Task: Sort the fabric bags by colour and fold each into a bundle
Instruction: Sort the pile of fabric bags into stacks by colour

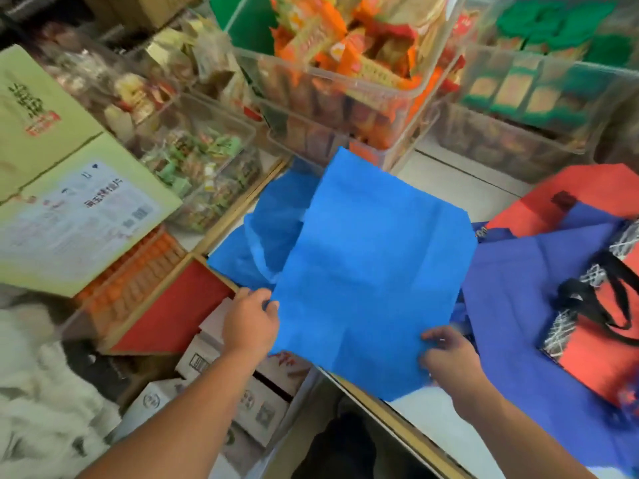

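Bright blue fabric bag (373, 264) is spread out flat over the near left part of a white surface (460, 174) with a wooden edge, its far corner pointing toward the snack bins. Whether the bag lies on the surface or is held just above it cannot be told. A person grips it by the near edge with both bare hands. The left hand (250, 323) pinches the near left corner with its fingers (273, 304) curled onto the cloth. The right hand (449, 361) pinches the near right edge, fingers bent over the top of the fabric. Partly under the bag, on its left, lies a crumpled heap of blue fabric (269, 223) in the same shade. Just beside it to the right sits a darker blue bag (518, 281), spread out, with a red bag (587, 361) resting on it and black handles (608, 299) looped across the top. Another red bag (587, 191) lies farther back on the right. Clear plastic bins (311, 108) of orange-wrapped snacks stand along the far side. A pale green cardboard box (52, 140) with a printed label sits at the left, and small white cartons (256, 402) are stacked below the surface's near left edge.
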Action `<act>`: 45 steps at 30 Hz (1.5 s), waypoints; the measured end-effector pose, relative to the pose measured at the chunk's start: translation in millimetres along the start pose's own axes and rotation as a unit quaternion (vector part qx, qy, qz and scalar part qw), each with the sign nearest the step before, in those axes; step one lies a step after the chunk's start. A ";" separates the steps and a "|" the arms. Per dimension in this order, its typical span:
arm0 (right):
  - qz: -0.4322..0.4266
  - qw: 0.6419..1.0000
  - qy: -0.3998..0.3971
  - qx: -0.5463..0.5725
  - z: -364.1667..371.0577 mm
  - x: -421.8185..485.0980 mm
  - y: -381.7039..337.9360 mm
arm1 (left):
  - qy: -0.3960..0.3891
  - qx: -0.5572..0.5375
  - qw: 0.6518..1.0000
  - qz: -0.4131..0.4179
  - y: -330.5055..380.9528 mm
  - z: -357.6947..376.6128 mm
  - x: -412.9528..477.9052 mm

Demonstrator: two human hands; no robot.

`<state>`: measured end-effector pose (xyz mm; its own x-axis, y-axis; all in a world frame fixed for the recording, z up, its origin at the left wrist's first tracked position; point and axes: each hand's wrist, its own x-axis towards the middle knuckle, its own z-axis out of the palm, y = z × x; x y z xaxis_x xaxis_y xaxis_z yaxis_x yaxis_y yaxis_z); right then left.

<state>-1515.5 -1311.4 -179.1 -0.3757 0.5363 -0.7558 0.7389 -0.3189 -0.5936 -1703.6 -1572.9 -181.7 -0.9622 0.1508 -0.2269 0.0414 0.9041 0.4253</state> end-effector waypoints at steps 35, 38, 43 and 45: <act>-0.128 0.946 -0.002 -0.298 9.2 31.4 7.3 | -0.353 0.202 0.901 0.153 44.5 93.9 -28.3; -0.170 0.918 0.009 -0.359 23.2 27.0 8.5 | -0.337 0.242 0.899 0.137 23.7 93.0 -14.8; -0.169 0.951 -0.056 -0.254 0.8 3.5 2.4 | -0.189 0.219 0.952 0.101 50.5 86.1 -2.8; -0.180 0.961 -0.029 -0.207 -33.2 -0.5 8.5 | -0.096 0.125 0.965 0.209 84.7 91.4 -15.6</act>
<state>-1490.5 -1288.5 -174.6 -0.6703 0.5048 -0.5439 0.7103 0.2242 -0.6673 -1660.5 -1462.1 -222.2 -0.7803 0.5731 -0.2502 0.5017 0.8126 0.2967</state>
